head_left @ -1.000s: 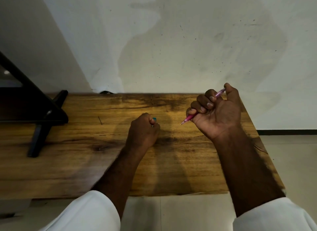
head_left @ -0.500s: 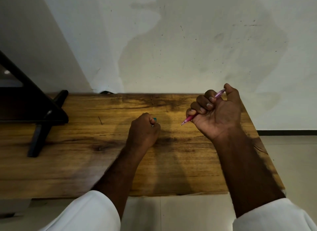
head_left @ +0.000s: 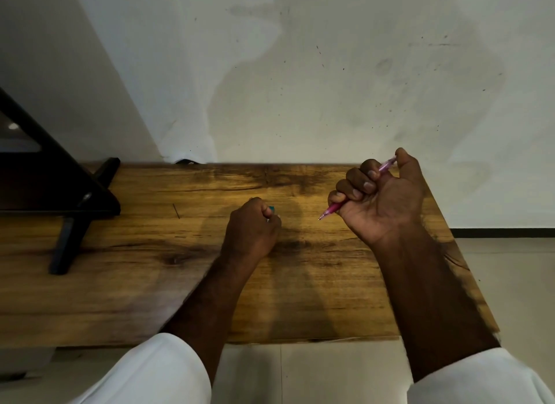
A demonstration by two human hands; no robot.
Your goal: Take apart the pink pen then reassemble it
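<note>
A pale wall [head_left: 330,73], stained and speckled with small dark marks, fills the far half of the view, and a tiled floor [head_left: 510,283] shows to the right and along the near edge. Against the wall stands a wooden table [head_left: 135,283] with a strong brown grain, its right end cut off at a slant in the view. On the far left of the table sits a black stand [head_left: 75,211] with angled legs, one leg reaching toward the near side. Two forearms come in from the near edge, each in a white sleeve [head_left: 156,373] pushed back from the wrist. The right hand [head_left: 381,199] is raised over the right part of the table, palm turned toward the camera, its fingers curled tight around the pink pen [head_left: 332,208]. The pen runs slantwise through the fist: its tip sticks out low on the left, pointing down toward the table, and its clear pink back end shows at the top between the thumb and forefinger. The left hand [head_left: 252,229] rests near the middle of the table, closed into a fist with its back to the camera. A small teal piece [head_left: 271,208] peeks out at the fingertips; what it is cannot be told, as the hand hides most of it. The two hands are apart, with bare table between them.
</note>
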